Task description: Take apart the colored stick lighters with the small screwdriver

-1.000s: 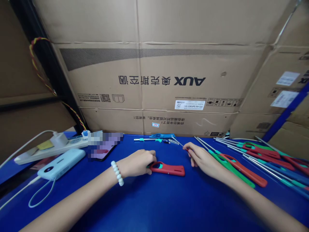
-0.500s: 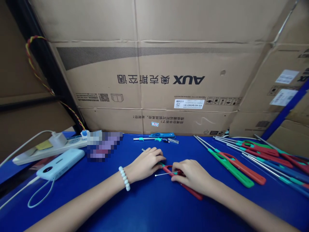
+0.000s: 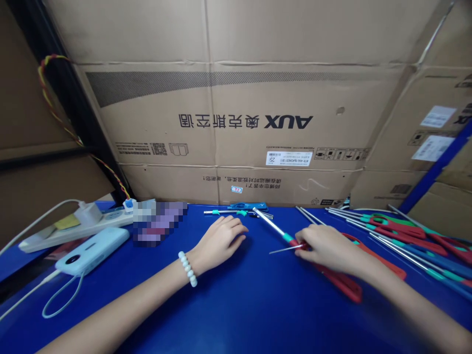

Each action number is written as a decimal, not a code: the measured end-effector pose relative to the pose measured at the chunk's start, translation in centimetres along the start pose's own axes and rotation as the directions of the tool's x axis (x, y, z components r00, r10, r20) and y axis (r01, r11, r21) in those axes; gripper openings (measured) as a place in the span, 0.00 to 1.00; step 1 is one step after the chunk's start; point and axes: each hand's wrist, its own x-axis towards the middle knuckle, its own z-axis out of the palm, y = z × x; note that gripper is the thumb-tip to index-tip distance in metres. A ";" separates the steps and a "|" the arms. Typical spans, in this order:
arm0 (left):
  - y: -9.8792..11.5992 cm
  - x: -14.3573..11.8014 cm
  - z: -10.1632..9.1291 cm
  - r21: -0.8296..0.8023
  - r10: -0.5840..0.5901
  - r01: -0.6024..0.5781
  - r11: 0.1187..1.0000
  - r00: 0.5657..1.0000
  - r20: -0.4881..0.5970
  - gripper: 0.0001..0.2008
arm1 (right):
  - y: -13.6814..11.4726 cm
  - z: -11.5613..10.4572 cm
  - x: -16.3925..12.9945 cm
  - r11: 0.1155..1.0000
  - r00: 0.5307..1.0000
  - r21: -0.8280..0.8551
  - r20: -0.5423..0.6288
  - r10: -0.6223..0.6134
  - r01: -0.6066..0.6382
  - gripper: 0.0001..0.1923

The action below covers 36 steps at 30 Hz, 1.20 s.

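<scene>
My right hand [image 3: 324, 246] is closed around a red long-nosed lighter [image 3: 341, 284]. Its silver tube points to the upper left, with a turquoise collar where the tube meets the handle. The same hand also grips a small screwdriver [image 3: 283, 250]; the thin shaft sticks out leftwards and the grip is mostly hidden by the fingers. Over the blue table my left hand [image 3: 221, 240] holds nothing, its fingers stretched and the thumb apart. A bracelet of pale beads [image 3: 187, 269] circles the left wrist.
Several long-nosed lighters [image 3: 401, 231] with red, green and blue handles lie on the right. Loose lighter parts [image 3: 228, 212] lie by the cardboard wall [image 3: 239, 98]. A power strip [image 3: 106, 216] and a light-blue power bank [image 3: 94, 250] with cables occupy the left.
My right hand has moved right with the red lighter and screwdriver. My left hand has let go of the lighter's tube end and stays near its former place.
</scene>
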 end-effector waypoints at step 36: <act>-3.9 -0.4 2.2 0.037 -0.141 0.141 0.989 0.990 -0.003 0.08 | 2.3 2.5 1.5 0.996 0.996 -0.033 0.039 0.083 -0.081 0.08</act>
